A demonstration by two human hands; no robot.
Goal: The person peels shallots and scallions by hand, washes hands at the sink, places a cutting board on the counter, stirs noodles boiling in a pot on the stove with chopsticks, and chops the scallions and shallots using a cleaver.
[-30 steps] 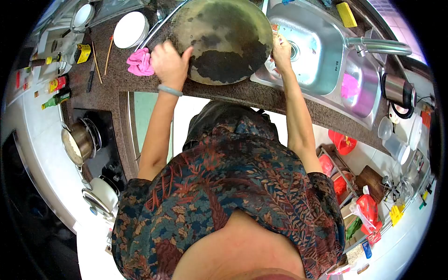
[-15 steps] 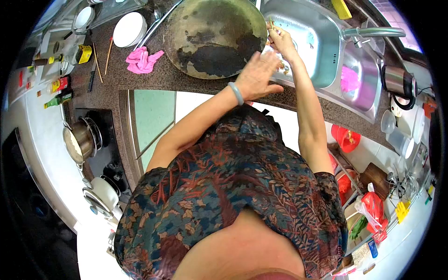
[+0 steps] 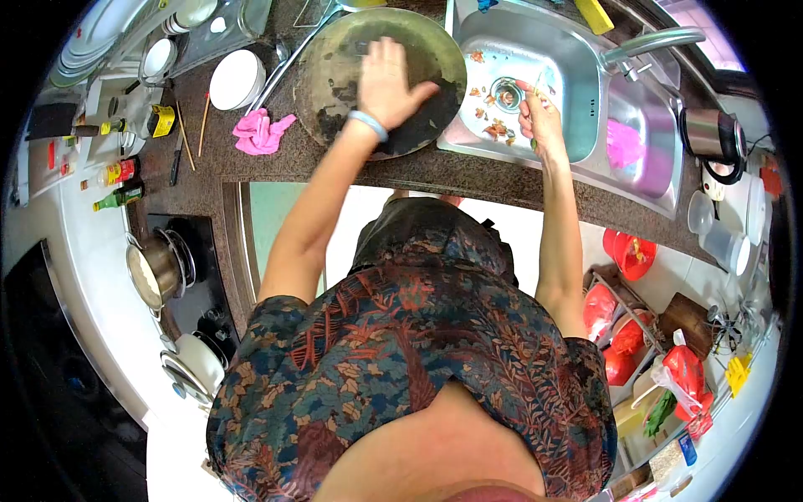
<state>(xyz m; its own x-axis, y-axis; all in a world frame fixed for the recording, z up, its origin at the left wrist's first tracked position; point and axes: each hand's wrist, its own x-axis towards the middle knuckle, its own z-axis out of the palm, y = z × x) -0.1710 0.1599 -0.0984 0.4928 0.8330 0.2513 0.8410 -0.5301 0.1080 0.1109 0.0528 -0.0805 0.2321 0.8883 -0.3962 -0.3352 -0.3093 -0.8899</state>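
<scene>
Disc, round, dark-patched, lies on the counter beside the sink. Left hand: over it, fingers spread. Right hand: near scraps, fingers partly curled; what they pinch, I cannot tell.

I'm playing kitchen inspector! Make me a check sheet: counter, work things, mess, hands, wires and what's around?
Surface: brown speckled counter, with a metal sink set in.
Job's things: big round board, dark patches on it; food scraps in the sink.
Clutter: pink cloth left of the board, white bowl, knife.
Grippers: left hand spread over the board, contact unclear; right hand over the sink, fingers bent.
Cables: possibly a thin dark cord beside the kettle.
Surroundings: pot on the stove.
</scene>
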